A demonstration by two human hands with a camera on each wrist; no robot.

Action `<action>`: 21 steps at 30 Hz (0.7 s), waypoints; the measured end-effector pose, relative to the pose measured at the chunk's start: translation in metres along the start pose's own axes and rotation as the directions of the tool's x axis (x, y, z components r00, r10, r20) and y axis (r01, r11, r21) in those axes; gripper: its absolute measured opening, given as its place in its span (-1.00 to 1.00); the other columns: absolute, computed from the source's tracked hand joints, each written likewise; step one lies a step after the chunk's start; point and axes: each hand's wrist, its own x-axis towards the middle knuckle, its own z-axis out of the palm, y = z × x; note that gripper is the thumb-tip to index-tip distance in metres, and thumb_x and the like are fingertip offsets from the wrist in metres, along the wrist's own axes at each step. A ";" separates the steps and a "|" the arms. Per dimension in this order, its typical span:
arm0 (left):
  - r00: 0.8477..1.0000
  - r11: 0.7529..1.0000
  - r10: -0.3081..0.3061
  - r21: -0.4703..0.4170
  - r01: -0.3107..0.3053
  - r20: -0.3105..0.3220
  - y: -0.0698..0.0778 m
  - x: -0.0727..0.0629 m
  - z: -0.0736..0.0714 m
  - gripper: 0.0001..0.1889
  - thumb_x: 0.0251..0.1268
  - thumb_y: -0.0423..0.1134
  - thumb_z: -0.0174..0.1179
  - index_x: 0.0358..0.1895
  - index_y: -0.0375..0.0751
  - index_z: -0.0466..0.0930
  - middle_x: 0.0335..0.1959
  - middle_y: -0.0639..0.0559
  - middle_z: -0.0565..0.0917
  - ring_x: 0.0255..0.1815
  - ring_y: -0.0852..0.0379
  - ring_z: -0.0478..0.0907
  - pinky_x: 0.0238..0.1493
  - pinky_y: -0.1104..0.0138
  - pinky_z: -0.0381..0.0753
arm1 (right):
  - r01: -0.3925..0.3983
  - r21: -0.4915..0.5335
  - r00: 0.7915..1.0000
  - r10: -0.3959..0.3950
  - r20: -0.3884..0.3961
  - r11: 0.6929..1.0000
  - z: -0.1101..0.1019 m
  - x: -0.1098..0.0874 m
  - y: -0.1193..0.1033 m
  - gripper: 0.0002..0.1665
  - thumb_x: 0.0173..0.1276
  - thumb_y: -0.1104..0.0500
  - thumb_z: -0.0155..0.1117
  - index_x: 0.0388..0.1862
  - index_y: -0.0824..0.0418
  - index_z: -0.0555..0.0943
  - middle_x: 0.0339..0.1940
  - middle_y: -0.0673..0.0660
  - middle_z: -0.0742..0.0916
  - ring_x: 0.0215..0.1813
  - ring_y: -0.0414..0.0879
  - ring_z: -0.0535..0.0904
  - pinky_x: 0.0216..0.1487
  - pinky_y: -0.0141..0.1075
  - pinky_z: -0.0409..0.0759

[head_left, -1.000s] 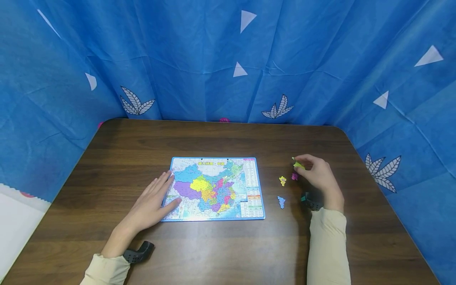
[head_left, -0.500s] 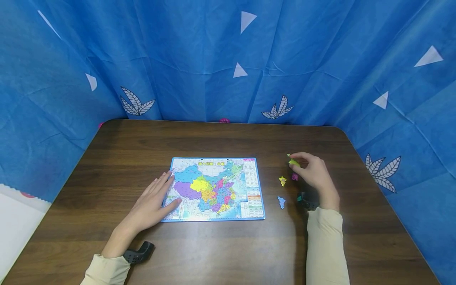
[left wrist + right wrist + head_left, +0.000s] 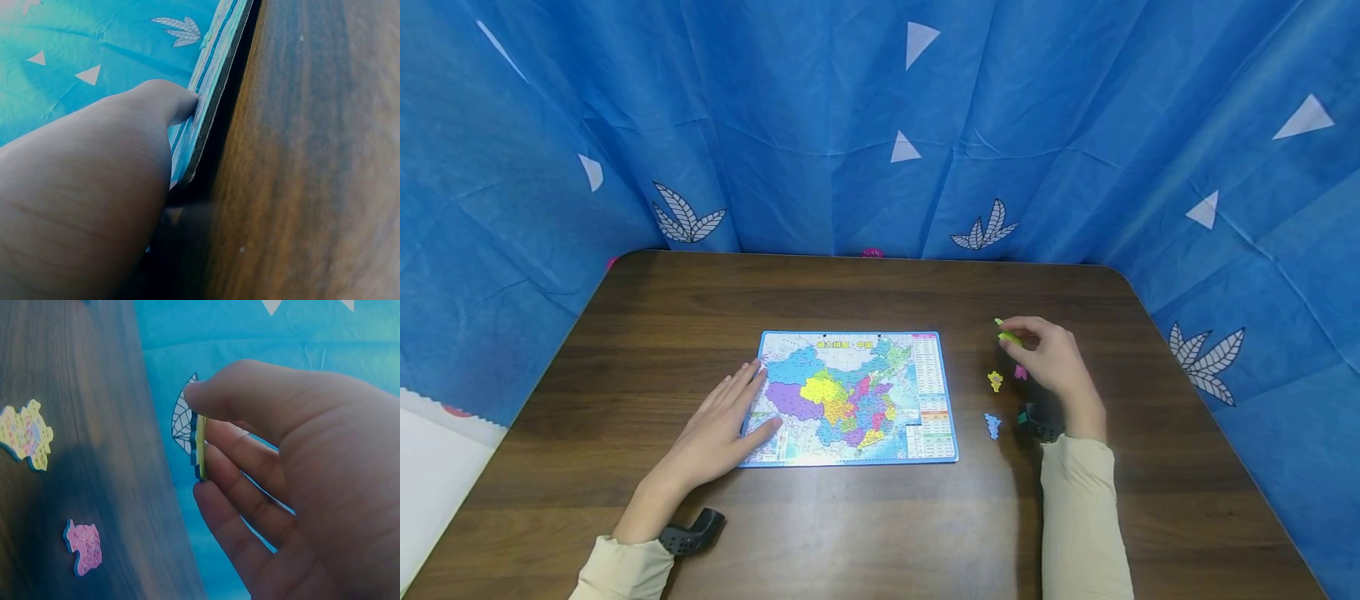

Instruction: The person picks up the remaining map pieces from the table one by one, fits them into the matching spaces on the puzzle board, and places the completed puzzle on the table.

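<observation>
My left hand [image 3: 721, 423] rests with its fingers spread on the left edge of a map puzzle board [image 3: 931, 446]. In the left wrist view the thumb [image 3: 178, 103] presses on the board's edge [image 3: 209, 119]. Above the table, right of the board, my right hand [image 3: 1054, 358] pinches a yellow-green puzzle piece [image 3: 1011, 337] between thumb and fingers. The right wrist view shows that piece [image 3: 200, 447] edge-on. Below this hand lie a pink-purple piece [image 3: 1021, 372] and a yellow piece [image 3: 995, 381]. Nearer the front is a blue piece [image 3: 992, 426].
The brown wooden table [image 3: 880, 533] extends around the board on all sides. A blue curtain [image 3: 820, 125] with white triangles and leaves hangs behind it and along both sides. Something white [image 3: 437, 475] shows at the left edge.
My right hand has moved left and slightly away from me, carrying the yellow-green puzzle piece. The left hand and the board have stayed in place.
</observation>
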 end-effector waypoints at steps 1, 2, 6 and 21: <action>1.000 1.000 0.000 0.001 0.000 0.000 0.000 0.000 0.000 -0.09 0.46 0.23 0.13 0.62 -0.31 0.11 0.70 -0.20 0.04 0.71 -0.22 -0.07 0.64 -0.15 -0.01 | 0.002 0.003 1.000 -0.002 -0.001 1.000 0.000 0.000 -0.001 -0.62 0.49 0.13 0.34 0.21 0.23 0.65 0.20 0.32 0.70 0.20 0.28 0.62 0.29 0.20 0.59; 1.000 1.000 0.001 0.001 -0.001 0.000 0.000 0.000 0.000 -0.09 0.46 0.23 0.13 0.62 -0.31 0.11 0.70 -0.20 0.04 0.71 -0.22 -0.07 0.64 -0.15 0.00 | 0.003 0.005 1.000 -0.003 0.000 1.000 0.001 0.000 -0.001 -0.62 0.49 0.13 0.33 0.22 0.23 0.65 0.20 0.32 0.70 0.21 0.28 0.62 0.29 0.20 0.59; 1.000 1.000 0.000 -0.001 0.000 0.000 0.000 0.000 0.000 -0.10 0.46 0.23 0.14 0.62 -0.32 0.11 0.70 -0.20 0.04 0.71 -0.22 -0.07 0.64 -0.15 0.00 | 0.012 0.021 1.000 -0.012 0.001 1.000 0.003 0.001 -0.003 -0.63 0.49 0.14 0.33 0.21 0.23 0.65 0.19 0.32 0.71 0.20 0.27 0.65 0.29 0.17 0.60; 1.000 1.000 0.004 0.003 -0.004 -0.006 0.000 -0.001 0.001 -0.10 0.47 0.22 0.14 0.62 -0.32 0.12 0.70 -0.20 0.04 0.71 -0.22 -0.06 0.64 -0.15 0.00 | 0.051 0.034 0.999 -0.051 -0.004 0.998 0.011 0.004 -0.007 -0.66 0.47 0.18 0.36 0.17 0.20 0.66 0.18 0.27 0.72 0.19 0.23 0.65 0.27 0.16 0.62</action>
